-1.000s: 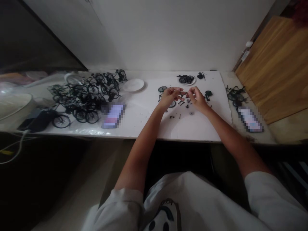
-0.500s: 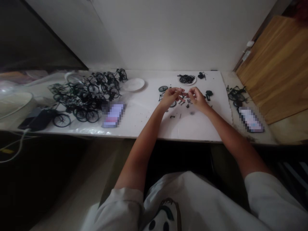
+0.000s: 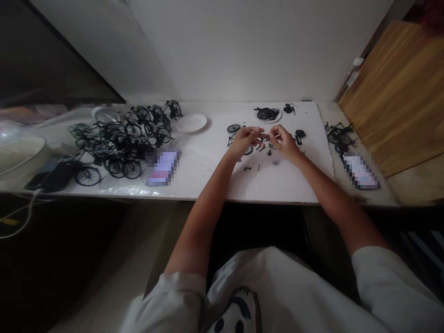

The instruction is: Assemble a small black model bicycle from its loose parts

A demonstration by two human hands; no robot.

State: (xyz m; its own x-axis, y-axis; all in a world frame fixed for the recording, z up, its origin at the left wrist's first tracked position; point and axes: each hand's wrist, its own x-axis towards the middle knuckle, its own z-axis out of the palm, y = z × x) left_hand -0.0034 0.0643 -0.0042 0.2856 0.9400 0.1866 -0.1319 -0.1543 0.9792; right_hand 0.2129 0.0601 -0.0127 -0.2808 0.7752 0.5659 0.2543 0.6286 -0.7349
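Above the white board, my left hand (image 3: 245,140) and my right hand (image 3: 283,139) are close together, fingertips nearly meeting. Between them is a small dark part (image 3: 262,138), pinched in the fingers of my left hand. The fingers of my right hand are closed at its right end; what they hold is too small to make out. Partly behind my left hand lies a model bicycle piece with a wheel (image 3: 233,128). Small dark parts (image 3: 247,169) lie on the board below the hands.
Many black model bicycles (image 3: 118,138) crowd the left side, beside a white plate (image 3: 192,123) and a phone (image 3: 163,167). A small plate of black parts (image 3: 268,114) stands behind my hands. At right are another bicycle (image 3: 340,133) and a second phone (image 3: 360,170).
The view has shifted slightly. Both hands keep nearly the same place, and the dark part between them shows a little more clearly.
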